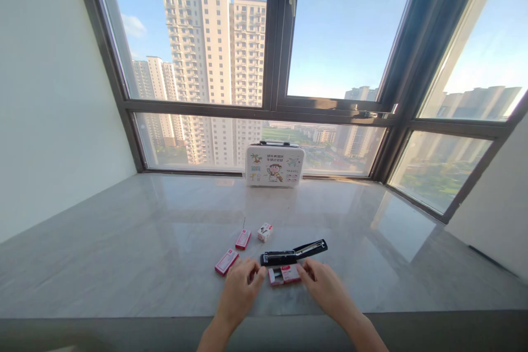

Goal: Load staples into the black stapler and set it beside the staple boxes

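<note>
An open black stapler [279, 257] lies on the grey stone sill, its upper arm swung back to the right and its metal channel exposed. Just in front of it is a red-and-white staple box [291, 273], partly slid open at its left end. My right hand [324, 284] has thumb and forefinger closed at the box's right end. Left of the box, my left hand [240, 287] is curled with its fingers drawn in; anything inside is hidden. Close beside that hand lies a pink-and-white box [226, 262].
Another pink box [243, 239] and a small white box with a black picture [264, 232] lie behind the hands. A white printed case [274, 165] with a dark handle stands against the window. The sill's front edge [165, 317] runs below the hands.
</note>
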The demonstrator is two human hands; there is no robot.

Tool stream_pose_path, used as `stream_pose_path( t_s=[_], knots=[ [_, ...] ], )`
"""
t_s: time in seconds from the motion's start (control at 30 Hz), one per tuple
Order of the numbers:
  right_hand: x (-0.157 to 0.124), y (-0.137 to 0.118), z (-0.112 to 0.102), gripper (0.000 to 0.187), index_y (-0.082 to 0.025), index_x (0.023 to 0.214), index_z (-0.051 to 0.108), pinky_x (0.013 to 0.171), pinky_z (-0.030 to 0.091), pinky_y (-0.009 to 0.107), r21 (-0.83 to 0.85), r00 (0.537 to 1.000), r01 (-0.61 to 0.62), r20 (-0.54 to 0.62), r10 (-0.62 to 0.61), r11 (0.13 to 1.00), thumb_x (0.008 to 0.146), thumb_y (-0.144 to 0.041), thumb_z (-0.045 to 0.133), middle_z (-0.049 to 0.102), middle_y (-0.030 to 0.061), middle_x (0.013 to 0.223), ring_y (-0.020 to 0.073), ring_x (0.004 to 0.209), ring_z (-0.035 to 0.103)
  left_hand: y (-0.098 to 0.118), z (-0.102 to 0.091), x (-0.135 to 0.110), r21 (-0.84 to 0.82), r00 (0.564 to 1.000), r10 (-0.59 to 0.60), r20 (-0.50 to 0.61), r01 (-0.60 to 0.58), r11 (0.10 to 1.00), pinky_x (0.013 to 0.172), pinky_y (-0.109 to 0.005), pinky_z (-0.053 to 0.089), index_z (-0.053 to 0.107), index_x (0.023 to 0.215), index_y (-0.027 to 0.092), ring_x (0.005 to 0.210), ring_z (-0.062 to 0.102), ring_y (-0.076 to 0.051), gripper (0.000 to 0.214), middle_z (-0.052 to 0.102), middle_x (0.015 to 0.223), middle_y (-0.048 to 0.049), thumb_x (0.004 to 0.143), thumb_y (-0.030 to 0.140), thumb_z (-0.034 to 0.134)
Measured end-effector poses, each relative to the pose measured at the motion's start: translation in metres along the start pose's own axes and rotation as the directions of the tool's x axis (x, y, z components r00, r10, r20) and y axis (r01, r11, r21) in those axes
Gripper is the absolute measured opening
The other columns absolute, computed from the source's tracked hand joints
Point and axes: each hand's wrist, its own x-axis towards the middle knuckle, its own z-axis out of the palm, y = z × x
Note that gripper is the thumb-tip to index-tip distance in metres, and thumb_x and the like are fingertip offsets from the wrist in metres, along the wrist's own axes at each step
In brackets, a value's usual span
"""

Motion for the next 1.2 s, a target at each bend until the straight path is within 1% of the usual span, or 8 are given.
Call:
stream_pose_path(
  t_s=[0.1, 0.3, 0.47, 0.53, 0.6, 0.7, 0.87, 1.2],
  knots=[
    [-0.004, 0.007, 0.004, 0.048, -0.024, 0.06, 0.061, 0.059, 0.029, 0.029, -0.092, 0.995, -0.09, -0.045, 0.086, 0.992, 0.095, -0.055, 0.049, 0.068, 0.0062, 0.065, 0.0217, 0.063, 0.061, 0.01, 0.013, 0.003, 0.027, 0.999, 0.013, 0.038, -0.014, 1.0, 0.079, -0.033, 0.038, 0.061, 0.067, 0.024, 0.081, 0.06, -0.02, 0.043, 0.067, 0.072, -0.0005, 0.1, 0.043, 0.04],
    [0.001, -0.008, 0.017, 0.056, -0.024, 0.061, 0.062, 0.058, 0.028, 0.029, -0.172, 0.998, -0.054, -0.036, 0.049, 0.984, 0.095, -0.065, 0.044, 0.068, 0.0069, 0.064, 0.0209, 0.06, 0.061, 0.03, 0.032, 0.006, 0.038, 0.999, 0.013, 0.031, -0.014, 0.999, 0.08, -0.035, 0.037, 0.062, 0.074, 0.025, 0.085, 0.063, -0.022, 0.041, 0.071, 0.08, -0.0033, 0.101, 0.041, 0.036],
    [0.001, 0.041, -0.014, 0.05, -0.022, 0.067, 0.061, 0.05, 0.028, 0.025, 0.11, 0.984, -0.179, 0.018, 0.178, 0.978, 0.083, -0.069, 0.059, 0.059, 0.0004, 0.053, 0.0168, 0.051, 0.053, 0.027, 0.028, 0.003, -0.03, 0.999, -0.008, 0.034, 0.009, 1.0, 0.076, -0.032, 0.042, 0.066, 0.101, 0.027, 0.073, 0.065, -0.019, 0.041, 0.071, 0.077, 0.0003, 0.103, 0.047, 0.031],
    [0.003, 0.058, -0.027, 0.051, -0.022, 0.091, 0.065, 0.043, 0.026, 0.023, 0.333, 0.953, -0.299, 0.066, 0.294, 0.894, 0.078, -0.072, 0.063, 0.058, -0.0041, 0.053, 0.0129, 0.039, 0.045, 0.025, 0.03, 0.003, -0.042, 1.0, -0.012, 0.014, 0.013, 0.999, 0.08, -0.034, 0.044, 0.065, 0.118, 0.027, 0.082, 0.068, -0.021, 0.038, 0.074, 0.088, -0.0021, 0.101, 0.045, 0.036],
    [0.01, 0.062, -0.036, 0.063, -0.022, 0.109, 0.062, 0.038, 0.023, 0.021, 0.545, 0.947, -0.297, 0.065, 0.313, 0.784, 0.072, -0.073, 0.067, 0.058, -0.0068, 0.057, 0.0091, 0.034, 0.037, 0.024, 0.034, 0.003, -0.033, 1.0, -0.017, -0.008, 0.017, 0.999, 0.086, -0.035, 0.044, 0.064, 0.127, 0.027, 0.093, 0.069, -0.023, 0.038, 0.076, 0.102, -0.0047, 0.1, 0.04, 0.039],
    [0.03, 0.05, -0.038, 0.067, -0.02, 0.105, 0.065, 0.039, 0.024, 0.02, 0.69, 0.979, -0.137, -0.014, 0.203, 0.711, 0.068, -0.075, 0.069, 0.055, -0.007, 0.06, 0.007, 0.038, 0.035, 0.025, 0.039, 0.003, -0.01, 1.0, -0.022, -0.017, 0.022, 1.0, 0.086, -0.035, 0.043, 0.065, 0.125, 0.028, 0.095, 0.069, -0.023, 0.037, 0.076, 0.106, -0.0044, 0.101, 0.035, 0.038],
    [0.072, 0.017, -0.022, 0.061, -0.018, 0.084, 0.065, 0.046, 0.027, 0.021, 0.664, 0.998, 0.0, -0.051, 0.045, 0.747, 0.067, -0.076, 0.07, 0.051, -0.0057, 0.062, 0.0083, 0.05, 0.037, 0.029, 0.04, 0.004, 0.038, 0.999, -0.024, -0.041, 0.026, 0.999, 0.081, -0.034, 0.042, 0.066, 0.116, 0.029, 0.092, 0.069, -0.023, 0.033, 0.076, 0.1, -0.0034, 0.101, 0.036, 0.038],
    [0.095, -0.03, 0.024, 0.045, -0.019, 0.073, 0.07, 0.054, 0.021, 0.022, 0.285, 0.967, 0.202, 0.091, -0.237, 0.937, 0.062, -0.062, 0.082, 0.046, -0.0085, 0.054, 0.0087, 0.055, 0.037, 0.036, 0.036, 0.002, 0.101, 0.999, -0.008, -0.033, 0.011, 0.995, 0.079, -0.035, 0.038, 0.067, 0.104, 0.028, 0.085, 0.066, -0.023, 0.029, 0.074, 0.091, -0.0034, 0.101, 0.036, 0.039]
  ],
)
